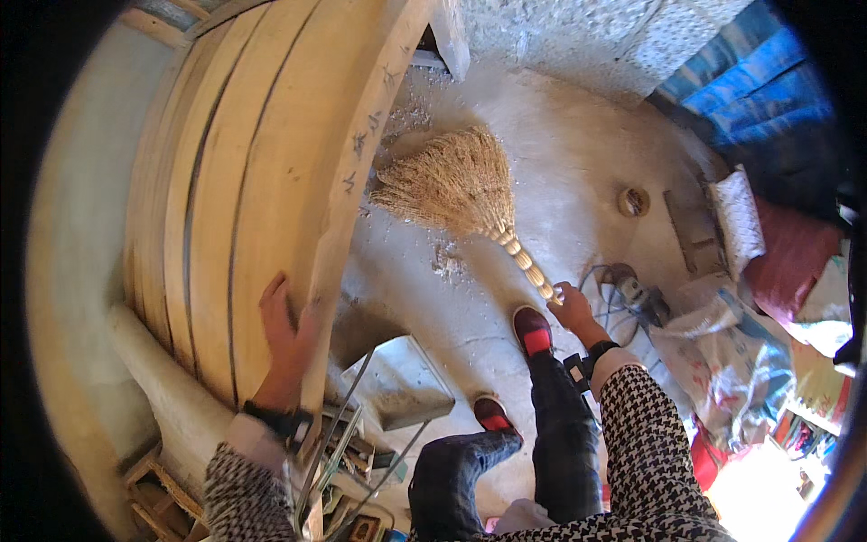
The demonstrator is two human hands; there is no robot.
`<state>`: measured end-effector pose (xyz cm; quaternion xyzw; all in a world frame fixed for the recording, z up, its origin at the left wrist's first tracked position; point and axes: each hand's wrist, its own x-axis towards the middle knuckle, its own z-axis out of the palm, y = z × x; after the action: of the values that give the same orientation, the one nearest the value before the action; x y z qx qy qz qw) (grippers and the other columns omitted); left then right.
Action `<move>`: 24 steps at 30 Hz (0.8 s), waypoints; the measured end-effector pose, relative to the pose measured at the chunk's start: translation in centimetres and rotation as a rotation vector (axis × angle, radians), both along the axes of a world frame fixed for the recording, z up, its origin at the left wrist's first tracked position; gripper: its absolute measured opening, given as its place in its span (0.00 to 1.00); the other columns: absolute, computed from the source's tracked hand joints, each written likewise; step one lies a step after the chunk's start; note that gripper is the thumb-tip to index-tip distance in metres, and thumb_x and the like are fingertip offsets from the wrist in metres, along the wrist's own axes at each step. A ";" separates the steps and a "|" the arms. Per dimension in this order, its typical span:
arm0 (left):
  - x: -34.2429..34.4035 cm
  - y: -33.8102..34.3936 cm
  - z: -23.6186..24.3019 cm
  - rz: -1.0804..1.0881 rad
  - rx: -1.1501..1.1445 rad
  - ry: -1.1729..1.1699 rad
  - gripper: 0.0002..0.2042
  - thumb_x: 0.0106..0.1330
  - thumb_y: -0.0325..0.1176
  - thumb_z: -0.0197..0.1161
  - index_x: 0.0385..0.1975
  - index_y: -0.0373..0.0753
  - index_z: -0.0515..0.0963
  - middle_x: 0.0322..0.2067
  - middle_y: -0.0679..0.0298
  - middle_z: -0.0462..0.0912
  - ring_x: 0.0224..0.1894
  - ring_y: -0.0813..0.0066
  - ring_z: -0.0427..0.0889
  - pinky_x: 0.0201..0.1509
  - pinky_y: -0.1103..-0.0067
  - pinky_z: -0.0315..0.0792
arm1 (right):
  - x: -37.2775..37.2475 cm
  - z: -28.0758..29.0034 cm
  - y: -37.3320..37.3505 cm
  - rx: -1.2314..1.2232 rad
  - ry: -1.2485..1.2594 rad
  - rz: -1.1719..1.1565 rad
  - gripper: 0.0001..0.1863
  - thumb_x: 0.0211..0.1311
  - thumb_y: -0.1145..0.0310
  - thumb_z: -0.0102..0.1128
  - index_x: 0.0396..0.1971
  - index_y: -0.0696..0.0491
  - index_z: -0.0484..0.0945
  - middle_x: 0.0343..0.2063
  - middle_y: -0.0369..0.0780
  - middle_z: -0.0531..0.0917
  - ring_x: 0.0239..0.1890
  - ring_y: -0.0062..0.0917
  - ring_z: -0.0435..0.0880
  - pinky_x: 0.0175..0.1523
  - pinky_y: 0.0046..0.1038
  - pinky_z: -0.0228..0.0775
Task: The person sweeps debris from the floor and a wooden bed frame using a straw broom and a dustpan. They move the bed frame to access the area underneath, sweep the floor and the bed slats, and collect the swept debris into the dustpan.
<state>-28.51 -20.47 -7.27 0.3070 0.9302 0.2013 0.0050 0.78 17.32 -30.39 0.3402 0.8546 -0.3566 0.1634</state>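
Observation:
My right hand is closed around the end of the handle of a straw broom. The broom's fanned bristles lie toward the far left, over the floor beside a stack of wooden boards. White scraps are scattered on the floor just short of the bristles. On the left, my left hand rests against the top face of the wooden boards, near their edge, with its fingers stretched out and holding nothing.
A pale metal bin or box stands between the boards and my feet. To the right lie a roll of tape, a corded power tool and crumpled plastic bags. Blue sheeting hangs at the far right, beside a rough wall.

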 end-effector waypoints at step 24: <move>1.6 1.3 2.5 0.042 -0.056 -0.154 0.21 0.64 0.37 0.44 0.52 0.30 0.65 0.56 0.48 0.63 0.59 0.57 0.61 0.64 0.69 0.51 | -5.5 -6.5 4.9 -0.385 0.324 0.026 0.22 0.43 0.74 0.63 0.40 0.57 0.65 0.25 0.41 0.74 0.33 0.27 0.79 0.38 0.31 0.72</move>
<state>-26.96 -19.12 -4.76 0.2706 0.9386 0.1981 0.0808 -4.74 22.22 -36.90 0.2302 0.7901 -0.5608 0.0904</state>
